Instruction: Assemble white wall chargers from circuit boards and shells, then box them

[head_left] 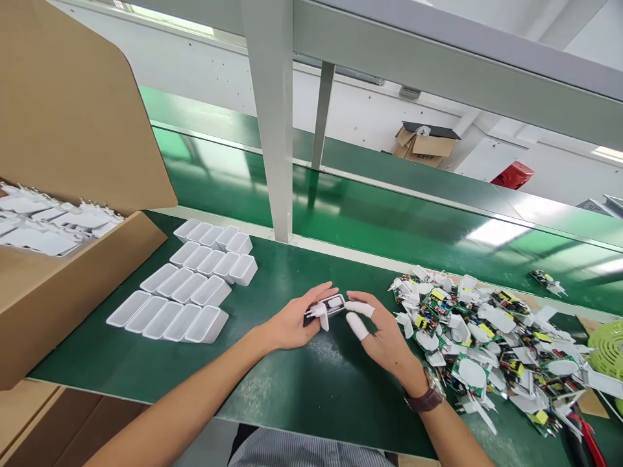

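Note:
My left hand is closed around a small white charger housing, with inner parts showing in its open top. A white piece with a prong-like end sticks out of it near my left thumb. Beside the housing's right end is my right hand, its thumb and index finger apart and covered by white finger cots. The index fingertip is close to the housing; whether it touches I cannot tell. No object shows between the right fingers.
Several open white cases stand in rows on the green table. Circuit boards with white plug parts are heaped at the right, near red-and-black pliers and a lime-green basket. A cardboard box of white parts flanks the left. A grey post rises behind.

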{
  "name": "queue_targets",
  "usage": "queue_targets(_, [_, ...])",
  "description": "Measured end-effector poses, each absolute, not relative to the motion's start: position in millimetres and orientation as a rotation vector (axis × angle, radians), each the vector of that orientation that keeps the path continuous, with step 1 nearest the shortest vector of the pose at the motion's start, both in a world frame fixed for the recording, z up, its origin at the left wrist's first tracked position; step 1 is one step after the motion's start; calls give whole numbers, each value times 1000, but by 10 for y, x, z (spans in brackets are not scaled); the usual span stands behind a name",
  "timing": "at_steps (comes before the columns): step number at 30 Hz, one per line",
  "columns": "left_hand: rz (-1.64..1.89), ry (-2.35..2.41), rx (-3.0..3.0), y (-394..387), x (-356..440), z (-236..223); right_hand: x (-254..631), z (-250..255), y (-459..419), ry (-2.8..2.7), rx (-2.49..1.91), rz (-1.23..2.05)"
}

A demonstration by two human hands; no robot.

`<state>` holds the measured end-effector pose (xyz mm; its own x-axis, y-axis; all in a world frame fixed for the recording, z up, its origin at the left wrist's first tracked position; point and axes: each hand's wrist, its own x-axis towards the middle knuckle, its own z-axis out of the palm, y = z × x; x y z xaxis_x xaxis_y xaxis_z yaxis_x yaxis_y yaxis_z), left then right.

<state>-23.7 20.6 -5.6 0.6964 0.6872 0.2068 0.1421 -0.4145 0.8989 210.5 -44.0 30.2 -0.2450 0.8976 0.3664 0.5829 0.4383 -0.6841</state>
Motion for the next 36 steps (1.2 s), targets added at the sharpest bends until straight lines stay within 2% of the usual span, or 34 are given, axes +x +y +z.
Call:
queue_targets(5, [816,619,1735,227,-206,21,2111,103,-261,-2127,-1084,486])
queue_targets(9, [783,698,1834,222,-232,22,2083,0,-164,-2097,-1037,333])
queue_targets(17, [715,851,1932,223,-244,-8,2006,-184,-273,-2091,-1131,272])
queue_targets(23, [746,764,1924,248,-247,7,2065,-259,-340,-2155,-1166,281])
queue_targets(36, [1052,800,1974,219,-131,-61,1988,-224,-327,-2056,-1210,374])
